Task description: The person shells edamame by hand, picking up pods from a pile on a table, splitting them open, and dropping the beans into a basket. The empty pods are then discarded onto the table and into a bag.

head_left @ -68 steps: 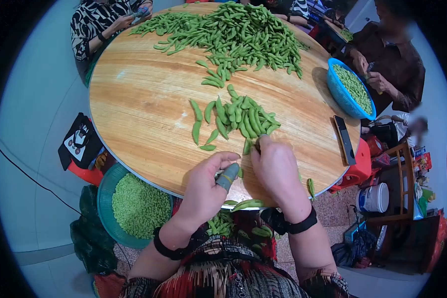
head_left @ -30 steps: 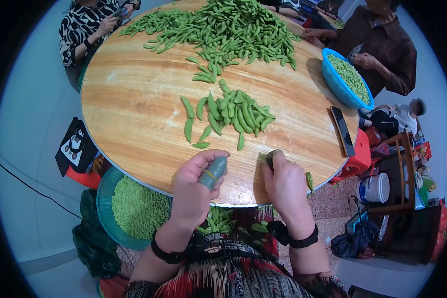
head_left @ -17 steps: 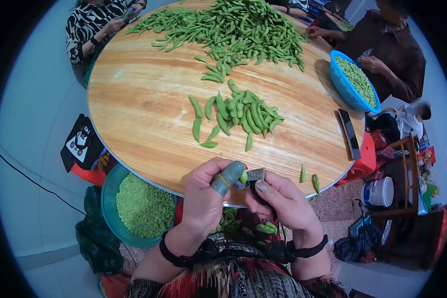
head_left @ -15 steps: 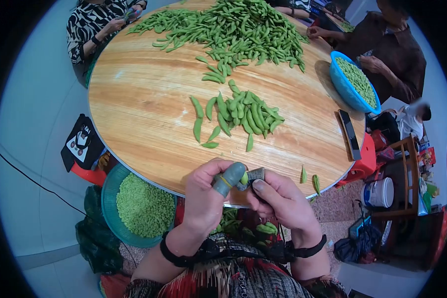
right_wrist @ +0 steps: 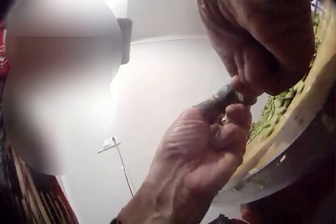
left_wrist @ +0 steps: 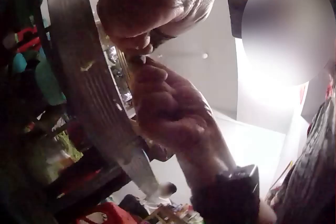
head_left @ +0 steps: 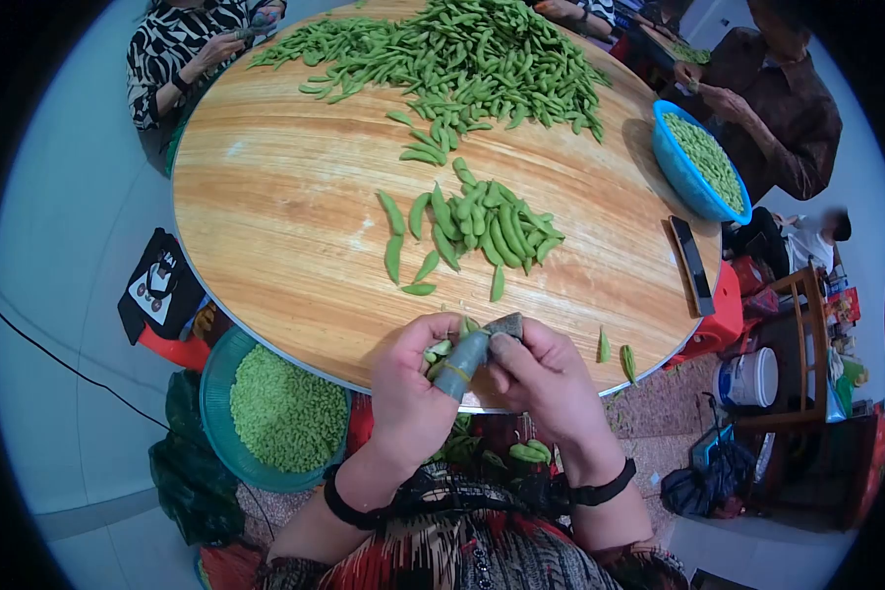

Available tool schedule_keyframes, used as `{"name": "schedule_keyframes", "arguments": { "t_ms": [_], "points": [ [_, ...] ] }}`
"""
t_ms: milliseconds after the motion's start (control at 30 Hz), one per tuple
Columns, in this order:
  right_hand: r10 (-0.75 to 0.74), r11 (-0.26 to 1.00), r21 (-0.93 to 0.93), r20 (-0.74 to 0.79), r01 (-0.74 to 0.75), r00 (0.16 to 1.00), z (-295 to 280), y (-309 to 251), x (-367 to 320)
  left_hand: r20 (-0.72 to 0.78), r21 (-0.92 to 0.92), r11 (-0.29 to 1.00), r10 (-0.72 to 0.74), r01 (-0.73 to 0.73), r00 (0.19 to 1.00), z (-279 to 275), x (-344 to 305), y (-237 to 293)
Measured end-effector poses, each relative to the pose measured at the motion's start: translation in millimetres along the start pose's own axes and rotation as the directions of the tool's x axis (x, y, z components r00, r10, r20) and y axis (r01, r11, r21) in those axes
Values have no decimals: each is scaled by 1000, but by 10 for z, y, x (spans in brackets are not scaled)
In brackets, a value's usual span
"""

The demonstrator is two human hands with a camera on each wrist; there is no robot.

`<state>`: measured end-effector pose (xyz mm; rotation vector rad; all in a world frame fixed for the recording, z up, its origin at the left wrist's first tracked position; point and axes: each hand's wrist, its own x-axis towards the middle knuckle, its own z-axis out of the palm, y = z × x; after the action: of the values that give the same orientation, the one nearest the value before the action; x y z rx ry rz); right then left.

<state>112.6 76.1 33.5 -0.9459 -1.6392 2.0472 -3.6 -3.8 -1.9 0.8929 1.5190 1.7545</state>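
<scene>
My left hand [head_left: 408,388] wears a grey-green finger cover [head_left: 452,369] with a yellow band on its thumb. Between that thumb and the fingers it pinches a green soybean pod [head_left: 469,325], and shelled beans [head_left: 440,348] lie in the curl of the fingers. Against the cover's tip, my right hand [head_left: 556,383] pinches at the pod's end; a dark, rough finger cover [head_left: 506,324] shows on its index finger. In the right wrist view the fingertips of both hands meet. Ahead on the round table [head_left: 275,206] lies a small pile of pods [head_left: 501,231].
A large heap of pods [head_left: 482,64] covers the far side. A blue basin of beans [head_left: 667,157] and a phone [head_left: 693,265] sit at the right edge. Below left stands a green basket of beans [head_left: 221,433]. Two loose pods [head_left: 627,364] lie near right. Other people sit around the table.
My right hand reached to the small pile, drew back toward the near edge and came to my left hand. The green pod between the hands has since shifted behind the left thumb.
</scene>
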Motion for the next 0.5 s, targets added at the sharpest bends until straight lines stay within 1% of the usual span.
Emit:
{"name": "schedule_keyframes", "arguments": {
  "t_ms": [33, 67, 100, 133, 167, 200, 233, 267, 300, 367, 400, 433, 467, 500],
  "points": [
    [88, 985, 145, 35, -92, 995, -20, 2, 33, -26, 56, 998, 13, -11, 1000, -9, 2, 1],
    [90, 985, 144, 35, -94, 995, -38, 31, 86, -27, 55, 998, 11, -10, 1000, -27, 13, -4],
    [13, 1000, -8, 73, -13, 997, -61, 76, 155, -56, -12, 999, -38, 38, 998, -56, 34, -12],
    [-57, 985, -155, 121, 76, 991, -77, 83, 211, -80, -80, 993, -89, 83, 993, -84, 46, -21],
    [-57, 985, -155, 117, 74, 992, -89, 48, 264, -76, -81, 993, -91, 84, 993, -120, 46, -35],
    [-274, 745, -636, -20, 199, 962, -103, -4, 334, -2, -55, 993, -102, 102, 995, -164, 50, -50],
    [-512, 292, -945, -24, 147, 859, -115, -47, 398, 71, -26, 993, -114, 116, 991, -198, 54, -54],
    [-474, 220, -973, -41, 73, 880, -124, -67, 448, 261, 54, 990, -143, 134, 955, -219, 38, -11],
    [-474, 219, -973, -44, 70, 879, -134, -43, 483, 265, 52, 990, -143, 134, 954, -205, 10, 22],
    [-455, 93, -995, -11, 35, 891, -158, 40, 567, 383, 32, 985, -169, 169, 908, -171, -32, 76],
    [-452, 102, -995, -34, 14, 891, -166, 62, 571, 355, 70, 975, -222, 211, 908, -192, -8, 111],
    [-452, 98, -995, -28, 18, 891, -189, 58, 542, 351, 68, 975, -220, 209, 910, -199, 7, 94],
    [-433, 328, -936, -25, 132, 901, -229, 46, 499, 248, -14, 981, -183, 192, 951, -197, 26, 59],
    [-413, 537, -811, -14, 231, 911, -257, 35, 453, 138, -93, 982, -152, 166, 979, -192, 47, 40]
  ]
}}
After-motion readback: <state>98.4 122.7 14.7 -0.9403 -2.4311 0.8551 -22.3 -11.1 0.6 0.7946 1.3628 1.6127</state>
